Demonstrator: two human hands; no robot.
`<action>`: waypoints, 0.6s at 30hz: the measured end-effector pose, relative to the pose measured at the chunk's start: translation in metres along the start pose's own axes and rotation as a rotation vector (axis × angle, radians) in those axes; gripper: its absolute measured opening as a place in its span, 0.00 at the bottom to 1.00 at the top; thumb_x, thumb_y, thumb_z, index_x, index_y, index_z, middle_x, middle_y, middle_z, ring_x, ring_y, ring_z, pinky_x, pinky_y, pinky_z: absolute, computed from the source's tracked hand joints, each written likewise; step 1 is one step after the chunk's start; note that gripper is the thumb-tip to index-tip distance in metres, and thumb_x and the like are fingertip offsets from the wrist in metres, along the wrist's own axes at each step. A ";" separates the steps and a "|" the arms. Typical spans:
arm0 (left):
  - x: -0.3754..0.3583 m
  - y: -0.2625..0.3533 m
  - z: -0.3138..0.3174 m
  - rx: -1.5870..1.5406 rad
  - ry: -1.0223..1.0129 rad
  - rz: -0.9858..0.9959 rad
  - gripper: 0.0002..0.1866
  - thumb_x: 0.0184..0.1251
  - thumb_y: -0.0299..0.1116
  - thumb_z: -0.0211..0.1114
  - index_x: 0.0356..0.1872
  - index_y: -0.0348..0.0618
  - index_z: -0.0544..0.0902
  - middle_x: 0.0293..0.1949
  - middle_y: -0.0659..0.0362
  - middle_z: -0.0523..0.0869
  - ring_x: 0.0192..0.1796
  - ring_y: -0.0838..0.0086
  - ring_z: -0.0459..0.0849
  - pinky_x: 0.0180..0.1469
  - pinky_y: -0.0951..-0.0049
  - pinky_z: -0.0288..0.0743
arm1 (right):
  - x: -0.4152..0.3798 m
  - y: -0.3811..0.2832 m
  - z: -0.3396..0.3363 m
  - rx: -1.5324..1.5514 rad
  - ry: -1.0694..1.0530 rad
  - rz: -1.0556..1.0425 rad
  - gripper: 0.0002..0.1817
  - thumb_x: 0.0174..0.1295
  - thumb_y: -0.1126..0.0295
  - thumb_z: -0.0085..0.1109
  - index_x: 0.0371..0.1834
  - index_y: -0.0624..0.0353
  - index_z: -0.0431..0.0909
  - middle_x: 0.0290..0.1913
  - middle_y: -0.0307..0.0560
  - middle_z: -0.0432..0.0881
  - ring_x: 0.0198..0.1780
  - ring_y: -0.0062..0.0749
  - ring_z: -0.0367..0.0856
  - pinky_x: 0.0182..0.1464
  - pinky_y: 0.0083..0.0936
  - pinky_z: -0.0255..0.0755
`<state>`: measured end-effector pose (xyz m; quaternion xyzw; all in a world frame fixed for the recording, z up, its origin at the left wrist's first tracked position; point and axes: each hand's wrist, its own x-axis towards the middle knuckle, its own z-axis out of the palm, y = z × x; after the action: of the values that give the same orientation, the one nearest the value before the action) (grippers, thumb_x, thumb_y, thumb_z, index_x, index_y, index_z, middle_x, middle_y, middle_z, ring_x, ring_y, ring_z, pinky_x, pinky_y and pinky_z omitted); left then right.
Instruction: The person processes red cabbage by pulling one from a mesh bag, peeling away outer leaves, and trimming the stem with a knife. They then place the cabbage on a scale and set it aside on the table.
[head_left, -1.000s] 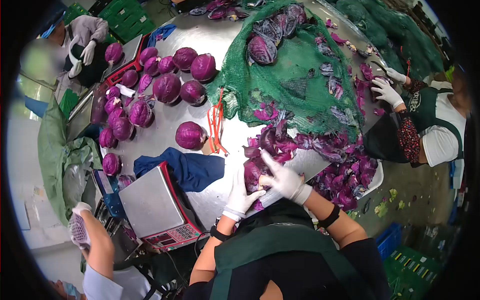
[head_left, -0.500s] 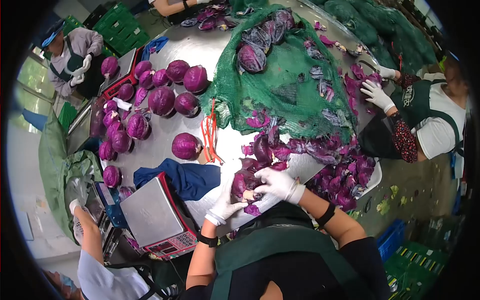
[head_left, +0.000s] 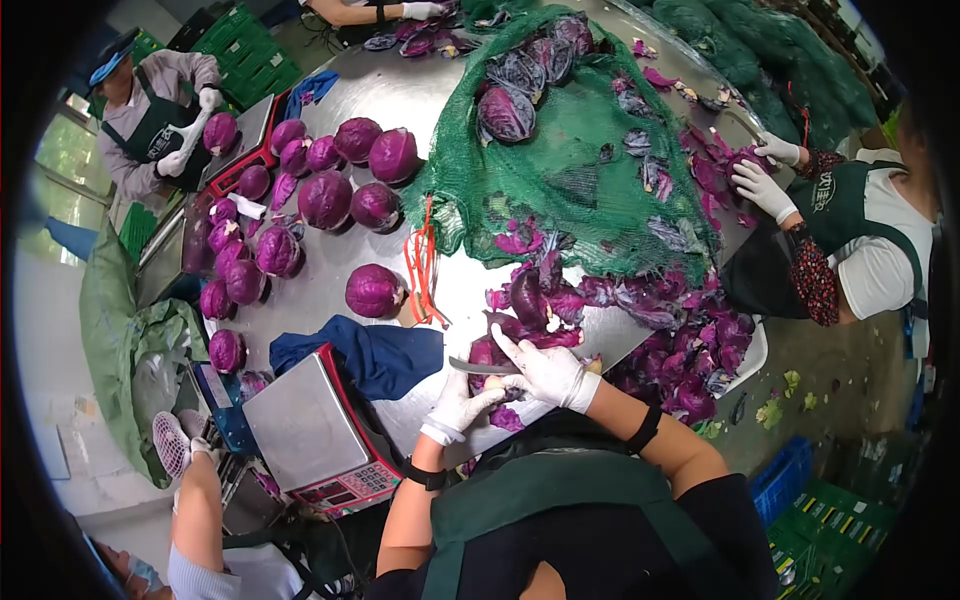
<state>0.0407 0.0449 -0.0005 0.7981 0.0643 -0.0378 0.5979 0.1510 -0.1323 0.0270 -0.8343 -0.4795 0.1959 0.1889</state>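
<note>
knife (head_left: 480, 367) in right hand (head_left: 550, 374), left hand (head_left: 462, 406) at purple cabbage (head_left: 484, 352).

No wording is legible: the pale lettering (head_left: 824, 192) on an apron (head_left: 850, 228), the keypad (head_left: 368, 481) of a scale (head_left: 305, 420) and crate labels (head_left: 820, 514) blur.

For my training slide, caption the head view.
Right hand holds a knife at a purple cabbage, left hand beside it, with loose leaves and green netting nearby.
</note>
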 end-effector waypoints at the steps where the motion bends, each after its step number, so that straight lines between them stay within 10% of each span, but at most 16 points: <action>1: 0.001 0.003 0.000 -0.004 0.011 0.032 0.49 0.49 0.44 0.73 0.67 0.35 0.54 0.64 0.45 0.61 0.68 0.60 0.58 0.69 0.63 0.51 | 0.001 0.001 0.000 0.001 0.001 -0.002 0.42 0.62 0.43 0.44 0.72 0.58 0.43 0.36 0.53 0.73 0.25 0.42 0.80 0.25 0.35 0.74; 13: -0.002 0.000 -0.002 -0.118 -0.002 -0.064 0.48 0.51 0.41 0.72 0.68 0.36 0.51 0.64 0.46 0.63 0.67 0.61 0.61 0.68 0.66 0.53 | 0.002 0.008 0.010 -0.095 0.018 -0.036 0.36 0.63 0.48 0.46 0.72 0.45 0.48 0.31 0.49 0.78 0.23 0.44 0.79 0.27 0.36 0.75; 17: -0.005 -0.009 -0.002 -0.104 0.026 -0.051 0.53 0.46 0.45 0.74 0.69 0.35 0.51 0.66 0.42 0.58 0.70 0.55 0.54 0.70 0.64 0.47 | 0.016 0.029 0.033 0.471 0.437 -0.185 0.19 0.68 0.54 0.43 0.58 0.43 0.73 0.20 0.44 0.76 0.20 0.36 0.76 0.24 0.29 0.70; 18: -0.007 -0.014 -0.002 -0.103 0.027 -0.049 0.53 0.46 0.45 0.74 0.69 0.35 0.51 0.66 0.42 0.58 0.70 0.55 0.54 0.70 0.64 0.47 | 0.014 0.041 0.034 0.702 0.203 0.010 0.19 0.69 0.54 0.42 0.57 0.46 0.74 0.19 0.42 0.75 0.19 0.31 0.75 0.23 0.27 0.69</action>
<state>0.0320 0.0507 -0.0120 0.7650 0.0937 -0.0383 0.6360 0.1702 -0.1347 -0.0253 -0.7361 -0.3576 0.2659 0.5094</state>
